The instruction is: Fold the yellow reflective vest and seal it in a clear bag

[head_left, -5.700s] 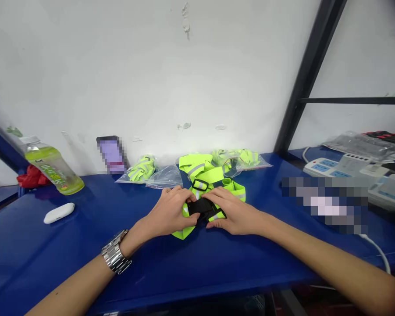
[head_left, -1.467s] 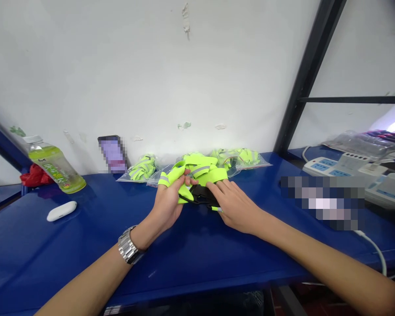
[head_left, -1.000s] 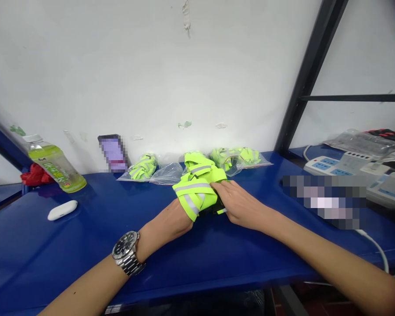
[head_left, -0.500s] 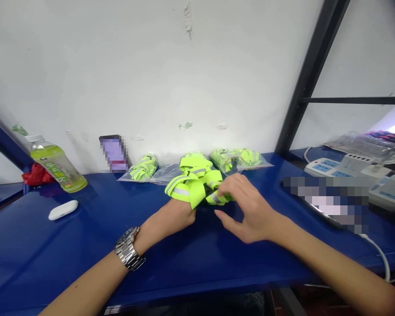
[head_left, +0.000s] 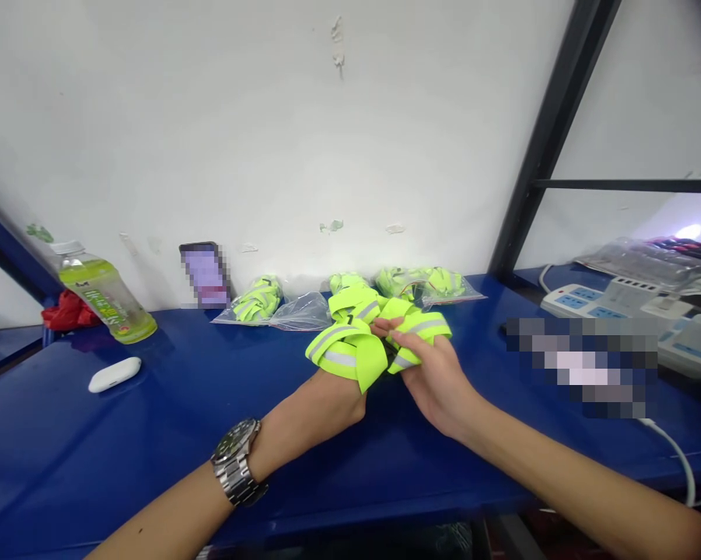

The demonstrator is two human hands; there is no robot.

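A bundle of neon-yellow reflective strap (head_left: pixel 350 354) with silver stripes is held up over the blue table (head_left: pixel 198 412). My left hand (head_left: pixel 332 404), with a metal watch at the wrist, is inside its loops; the strap hides the fingers. From the right, my right hand (head_left: pixel 437 381) grips another band of the same strap, its thumb and fingers closed on it and partly covered. Behind the bundle, clear plastic bags hold more yellow strap, one bag (head_left: pixel 257 302) to the left and another bag (head_left: pixel 423 285) to the right.
A green drink bottle (head_left: pixel 108 299), a red cloth-like item (head_left: pixel 70 311), a white earbud case (head_left: pixel 115 375) and a leaning phone (head_left: pixel 206 274) are on the left. To the right lie a blurred phone (head_left: pixel 583 365), a white cable (head_left: pixel 674 447) and power strips (head_left: pixel 589 299). A wall stands behind.
My right hand has closed on the strap and turned, with a band now draped over it. My left hand and the bundle have shifted slightly right and toward me.
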